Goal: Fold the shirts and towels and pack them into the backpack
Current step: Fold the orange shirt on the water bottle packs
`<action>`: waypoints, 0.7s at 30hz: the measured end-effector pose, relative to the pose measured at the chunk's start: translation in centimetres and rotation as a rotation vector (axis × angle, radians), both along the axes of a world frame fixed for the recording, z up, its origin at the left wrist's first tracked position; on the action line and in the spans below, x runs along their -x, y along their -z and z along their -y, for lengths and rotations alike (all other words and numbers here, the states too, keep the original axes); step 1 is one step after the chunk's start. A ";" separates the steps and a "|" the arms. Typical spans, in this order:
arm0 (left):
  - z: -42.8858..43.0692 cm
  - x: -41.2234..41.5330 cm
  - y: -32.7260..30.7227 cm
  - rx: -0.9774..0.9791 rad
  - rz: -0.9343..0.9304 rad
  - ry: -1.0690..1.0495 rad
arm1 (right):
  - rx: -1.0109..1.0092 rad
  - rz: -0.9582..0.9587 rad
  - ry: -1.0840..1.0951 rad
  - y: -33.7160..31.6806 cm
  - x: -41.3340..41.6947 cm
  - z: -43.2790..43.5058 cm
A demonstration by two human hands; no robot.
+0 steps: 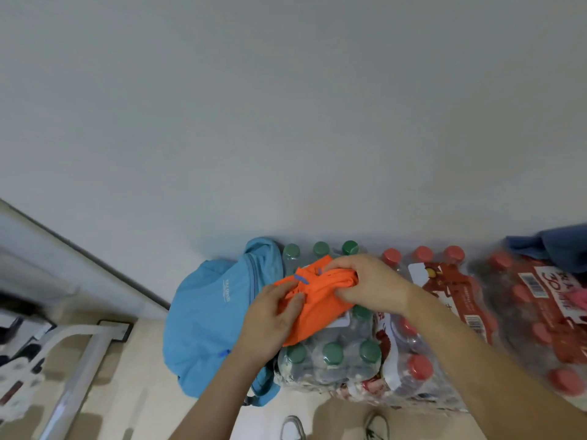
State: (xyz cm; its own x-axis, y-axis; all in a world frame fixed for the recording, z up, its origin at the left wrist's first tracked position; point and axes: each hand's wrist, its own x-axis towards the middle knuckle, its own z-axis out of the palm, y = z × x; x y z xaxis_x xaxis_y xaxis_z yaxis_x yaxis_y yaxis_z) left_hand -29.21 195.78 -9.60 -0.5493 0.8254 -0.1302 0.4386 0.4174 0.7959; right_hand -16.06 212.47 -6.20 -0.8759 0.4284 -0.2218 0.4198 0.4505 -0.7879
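Note:
A folded orange shirt (317,300) lies on a shrink-wrapped pack of green-capped bottles (332,354). My left hand (270,315) pinches the shirt's left edge with thumb and fingers. My right hand (368,281) grips its far right end, fingers curled round the bunched cloth. A light blue backpack (206,315) stands against the wall just left of the shirt, its zipper along the right side. A dark blue cloth (549,242) lies at the far right on top of the bottle packs.
Packs of red-capped bottles (444,312) fill the floor to the right along the white wall (286,122). A grey metal frame (73,360) stands at the lower left. My shoes (293,428) show at the bottom edge.

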 end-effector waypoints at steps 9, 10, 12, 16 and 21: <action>-0.2 -0.5 -1.0 -0.052 -0.023 0.136 | 0.054 -0.177 0.106 1.5 0.2 0.1; -0.3 -0.6 -1.2 -0.082 0.041 0.104 | 0.026 -0.167 0.123 1.6 0.2 0.1; -0.7 -0.7 -1.5 -0.106 0.167 0.021 | -0.096 -0.116 0.152 1.6 0.0 0.2; -2.3 -0.5 -0.6 0.051 -0.093 -0.045 | -0.388 0.105 0.155 3.1 -0.1 0.8; -3.1 -0.3 0.4 0.082 -0.261 -0.126 | -0.526 0.066 0.229 5.4 -0.8 1.4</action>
State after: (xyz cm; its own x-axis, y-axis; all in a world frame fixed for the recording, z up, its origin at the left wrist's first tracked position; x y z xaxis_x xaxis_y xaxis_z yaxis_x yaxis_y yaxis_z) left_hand -28.90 198.90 -10.05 -0.6702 0.7414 -0.0342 0.5648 0.5394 0.6245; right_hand -15.21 211.08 -11.64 -0.7396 0.6727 0.0211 0.5933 0.6665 -0.4514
